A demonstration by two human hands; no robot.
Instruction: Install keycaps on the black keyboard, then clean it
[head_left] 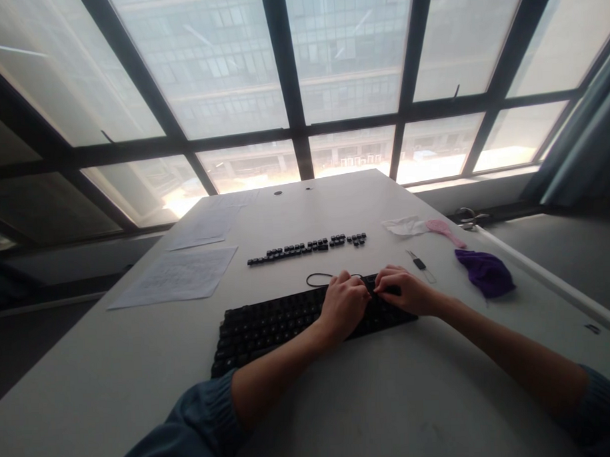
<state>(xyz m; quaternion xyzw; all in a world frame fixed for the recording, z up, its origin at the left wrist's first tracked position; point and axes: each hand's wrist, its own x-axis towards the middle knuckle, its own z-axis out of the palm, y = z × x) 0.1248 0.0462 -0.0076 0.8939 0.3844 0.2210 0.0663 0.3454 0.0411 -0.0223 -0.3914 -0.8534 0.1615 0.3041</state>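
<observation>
A black keyboard (273,326) lies at a slant on the white table, its right part largely covered by my hands. My left hand (345,302) is over the keyboard's upper right area, fingers curled and fingertips pinched together. Close beside it, my right hand (404,292) has its thumb and fingers closed, also at the upper right keys. What sits between the fingertips of either hand is too small and dark to make out. Beyond the keyboard, loose black keycaps (305,247) stand in rows. A keycap puller (419,263) with a black handle lies to their right.
Printed paper sheets (177,278) lie at the left of the white table (294,209). On the right are a white tissue (405,226), a pink brush (442,230) and a purple cloth (484,272). A black cable (317,275) loops behind the keyboard. Windows stand beyond the table.
</observation>
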